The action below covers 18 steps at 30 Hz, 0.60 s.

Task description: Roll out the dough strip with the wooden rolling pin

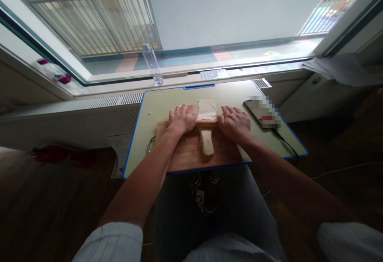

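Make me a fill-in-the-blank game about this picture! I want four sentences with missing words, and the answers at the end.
1. The left hand and right hand are at the ends of a rolling pin made of ____.
2. Beyond the pin the dough is wide, but on the person's side it is ____.
3. The green table has an edge coloured ____.
4. The cable at the phone is coloured ____.

Missing words: wood; narrow; blue; black.
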Each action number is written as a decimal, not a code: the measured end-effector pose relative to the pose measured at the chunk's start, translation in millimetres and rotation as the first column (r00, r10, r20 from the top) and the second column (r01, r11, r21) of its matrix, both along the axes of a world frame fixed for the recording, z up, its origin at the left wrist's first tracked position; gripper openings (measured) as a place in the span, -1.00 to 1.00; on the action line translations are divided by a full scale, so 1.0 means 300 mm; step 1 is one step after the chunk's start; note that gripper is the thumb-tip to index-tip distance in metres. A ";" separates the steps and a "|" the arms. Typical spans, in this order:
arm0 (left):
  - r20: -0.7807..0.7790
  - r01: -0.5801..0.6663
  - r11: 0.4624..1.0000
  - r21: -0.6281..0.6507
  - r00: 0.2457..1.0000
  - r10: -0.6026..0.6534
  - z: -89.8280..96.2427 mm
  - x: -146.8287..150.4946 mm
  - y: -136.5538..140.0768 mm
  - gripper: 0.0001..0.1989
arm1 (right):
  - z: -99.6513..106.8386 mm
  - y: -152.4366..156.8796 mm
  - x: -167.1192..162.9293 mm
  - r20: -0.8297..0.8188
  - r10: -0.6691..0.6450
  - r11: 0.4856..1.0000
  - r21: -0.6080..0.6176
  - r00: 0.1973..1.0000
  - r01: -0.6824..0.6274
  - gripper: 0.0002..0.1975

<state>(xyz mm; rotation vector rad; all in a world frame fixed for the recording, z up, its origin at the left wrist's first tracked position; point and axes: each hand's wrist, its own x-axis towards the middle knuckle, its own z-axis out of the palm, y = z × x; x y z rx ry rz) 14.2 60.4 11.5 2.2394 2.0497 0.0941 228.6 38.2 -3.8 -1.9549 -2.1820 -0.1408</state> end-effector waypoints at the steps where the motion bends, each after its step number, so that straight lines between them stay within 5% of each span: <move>1: 0.012 0.006 1.000 -0.011 1.000 -0.006 0.000 -0.002 0.013 -0.37 | 0.003 0.009 0.001 0.006 -0.004 1.000 -0.011 1.000 0.004 -0.40; 9: 0.028 0.013 0.996 0.084 0.999 -0.015 -0.019 -0.002 -0.046 -0.40 | -0.004 -0.044 0.001 -0.044 0.005 0.999 0.044 0.999 -0.003 -0.40; 14: 0.040 -0.012 0.969 0.245 0.999 0.002 -0.018 -0.002 -0.147 -0.54 | -0.017 -0.129 0.028 -0.099 0.119 0.989 0.101 0.988 -0.109 -0.50; 18: 0.018 0.058 0.966 0.252 0.998 -0.065 -0.011 0.007 -0.176 -0.52 | -0.020 -0.156 0.048 -0.086 0.181 0.970 0.181 0.980 -0.164 -0.51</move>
